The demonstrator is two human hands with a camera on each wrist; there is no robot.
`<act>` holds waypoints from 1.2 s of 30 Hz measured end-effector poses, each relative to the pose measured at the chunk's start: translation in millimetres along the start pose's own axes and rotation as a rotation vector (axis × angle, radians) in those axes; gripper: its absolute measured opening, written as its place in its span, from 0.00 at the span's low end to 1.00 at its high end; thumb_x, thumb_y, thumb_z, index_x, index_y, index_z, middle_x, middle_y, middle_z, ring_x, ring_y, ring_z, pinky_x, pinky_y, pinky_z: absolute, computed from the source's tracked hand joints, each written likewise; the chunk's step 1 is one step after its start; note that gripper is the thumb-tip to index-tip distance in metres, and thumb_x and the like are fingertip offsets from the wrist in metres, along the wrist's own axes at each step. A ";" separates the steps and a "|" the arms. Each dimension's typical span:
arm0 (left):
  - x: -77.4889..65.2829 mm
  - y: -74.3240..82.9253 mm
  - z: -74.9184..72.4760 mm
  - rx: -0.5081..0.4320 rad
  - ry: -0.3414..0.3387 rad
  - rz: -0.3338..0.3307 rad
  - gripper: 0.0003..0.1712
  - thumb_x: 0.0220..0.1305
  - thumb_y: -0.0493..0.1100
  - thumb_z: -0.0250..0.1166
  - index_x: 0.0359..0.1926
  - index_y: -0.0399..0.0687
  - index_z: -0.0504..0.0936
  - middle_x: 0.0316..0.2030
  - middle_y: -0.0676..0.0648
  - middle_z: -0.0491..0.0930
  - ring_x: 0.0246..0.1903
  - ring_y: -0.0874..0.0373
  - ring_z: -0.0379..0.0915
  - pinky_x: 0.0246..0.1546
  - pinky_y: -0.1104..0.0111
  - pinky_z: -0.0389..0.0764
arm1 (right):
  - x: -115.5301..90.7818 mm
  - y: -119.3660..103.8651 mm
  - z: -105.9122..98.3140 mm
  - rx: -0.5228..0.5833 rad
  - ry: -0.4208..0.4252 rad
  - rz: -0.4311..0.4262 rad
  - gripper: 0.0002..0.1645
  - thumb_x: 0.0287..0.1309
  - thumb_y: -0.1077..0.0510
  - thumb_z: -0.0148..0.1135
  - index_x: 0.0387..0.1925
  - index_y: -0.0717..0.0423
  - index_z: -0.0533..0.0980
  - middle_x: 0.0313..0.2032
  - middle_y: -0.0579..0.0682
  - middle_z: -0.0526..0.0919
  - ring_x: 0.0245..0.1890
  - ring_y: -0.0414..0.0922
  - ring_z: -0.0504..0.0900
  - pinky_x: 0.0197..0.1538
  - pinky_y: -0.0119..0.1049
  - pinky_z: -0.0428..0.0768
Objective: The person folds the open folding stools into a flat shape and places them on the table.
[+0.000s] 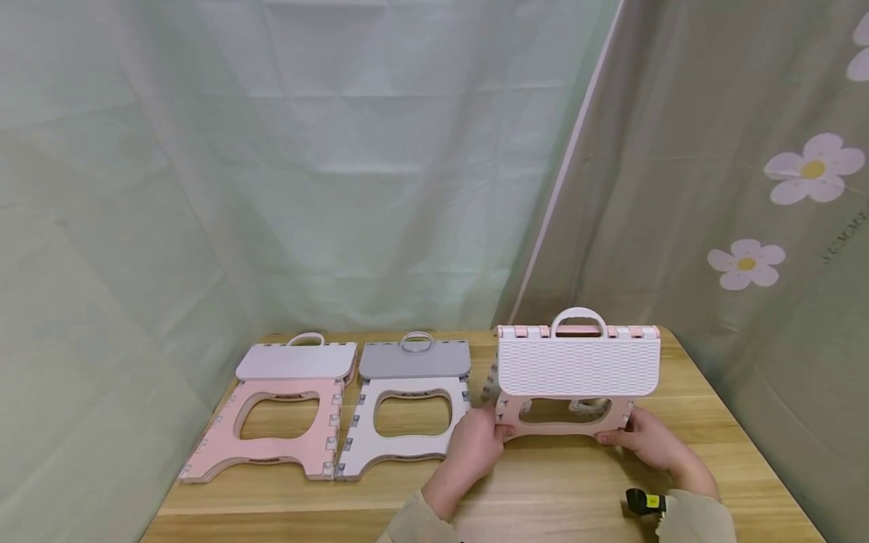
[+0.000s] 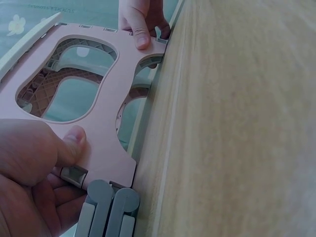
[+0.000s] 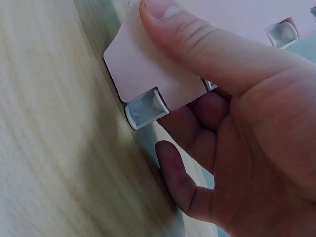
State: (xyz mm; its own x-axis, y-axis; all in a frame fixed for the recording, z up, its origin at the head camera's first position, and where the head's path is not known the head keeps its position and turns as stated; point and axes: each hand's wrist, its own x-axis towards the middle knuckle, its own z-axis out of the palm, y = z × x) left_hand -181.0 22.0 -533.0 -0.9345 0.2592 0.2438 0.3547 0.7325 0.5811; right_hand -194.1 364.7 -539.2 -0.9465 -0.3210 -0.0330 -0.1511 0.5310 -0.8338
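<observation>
A pink and white folding stool (image 1: 577,368) stands at the right of the table, its white woven-textured seat panel tilted forward under a white carry handle. Its two sides look spread apart in the left wrist view. My left hand (image 1: 475,445) grips the lower left of the pink leg panel (image 2: 106,136), thumb in front and fingers behind. At the lower right corner of that panel, my right hand (image 1: 652,445) holds on, its thumb (image 3: 197,49) pressed on the front face. Some right fingers are curled behind the panel.
Left of my left hand lies a folded grey and white stool (image 1: 407,385). Farther left lies a folded pink and white stool (image 1: 271,422). All are on a wooden table (image 1: 557,498). Curtains (image 1: 380,188) hang behind. A black strap (image 1: 641,501) is at my right wrist.
</observation>
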 end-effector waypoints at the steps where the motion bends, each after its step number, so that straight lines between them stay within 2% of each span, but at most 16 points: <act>1: -0.1 0.1 -0.2 0.001 0.000 0.000 0.12 0.69 0.46 0.74 0.43 0.43 0.84 0.29 0.46 0.85 0.25 0.59 0.78 0.25 0.61 0.78 | 0.0 -0.1 0.0 0.000 0.000 0.002 0.31 0.65 0.58 0.76 0.63 0.67 0.74 0.54 0.56 0.83 0.46 0.40 0.77 0.46 0.35 0.76; 7: -0.3 1.0 -0.5 -0.003 0.004 0.000 0.13 0.69 0.45 0.74 0.44 0.41 0.84 0.29 0.45 0.86 0.24 0.59 0.78 0.24 0.61 0.78 | -0.2 0.1 0.0 0.005 0.007 0.007 0.33 0.65 0.58 0.76 0.65 0.68 0.72 0.56 0.57 0.82 0.47 0.40 0.77 0.48 0.34 0.76; 11: -0.1 2.3 0.5 -0.004 0.003 -0.010 0.16 0.69 0.45 0.75 0.46 0.38 0.83 0.31 0.43 0.87 0.27 0.56 0.81 0.26 0.60 0.80 | -0.9 0.3 -0.2 0.016 0.016 0.011 0.36 0.65 0.59 0.76 0.66 0.69 0.71 0.57 0.59 0.82 0.47 0.41 0.77 0.48 0.34 0.76; 16: 0.1 4.8 1.3 -0.009 0.017 -0.023 0.18 0.67 0.45 0.76 0.46 0.35 0.82 0.31 0.41 0.86 0.28 0.54 0.82 0.27 0.58 0.80 | -2.0 -2.0 -0.8 0.006 0.016 0.018 0.35 0.64 0.58 0.77 0.65 0.69 0.72 0.56 0.59 0.82 0.46 0.41 0.77 0.47 0.35 0.76; 21: -0.2 6.1 1.2 -0.038 0.034 -0.026 0.14 0.67 0.43 0.76 0.43 0.38 0.83 0.31 0.43 0.86 0.29 0.56 0.81 0.27 0.59 0.80 | -2.4 -6.1 -1.6 -0.017 0.015 0.010 0.32 0.64 0.57 0.77 0.63 0.68 0.74 0.55 0.58 0.83 0.46 0.41 0.77 0.47 0.35 0.76; 28: 1.3 5.3 1.3 -0.036 0.043 -0.020 0.18 0.64 0.42 0.79 0.49 0.39 0.85 0.40 0.44 0.85 0.39 0.50 0.85 0.36 0.57 0.83 | -1.2 -6.6 -2.0 -0.033 0.016 0.008 0.31 0.64 0.57 0.77 0.61 0.67 0.75 0.53 0.57 0.83 0.44 0.41 0.77 0.45 0.35 0.76; 36: 2.5 4.6 0.0 -0.029 0.052 -0.035 0.17 0.61 0.44 0.80 0.47 0.41 0.86 0.39 0.45 0.85 0.38 0.51 0.84 0.36 0.57 0.83 | -0.4 -5.9 -2.5 -0.035 0.016 0.026 0.31 0.64 0.57 0.77 0.62 0.66 0.75 0.53 0.56 0.82 0.45 0.43 0.77 0.45 0.36 0.76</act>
State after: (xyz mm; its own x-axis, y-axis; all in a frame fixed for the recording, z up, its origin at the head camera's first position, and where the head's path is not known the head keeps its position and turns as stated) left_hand -181.7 26.0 -529.8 -0.9441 0.2000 0.2619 0.3228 0.7217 0.6124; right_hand -193.6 363.6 -532.8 -0.9545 -0.2946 -0.0456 -0.1361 0.5665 -0.8127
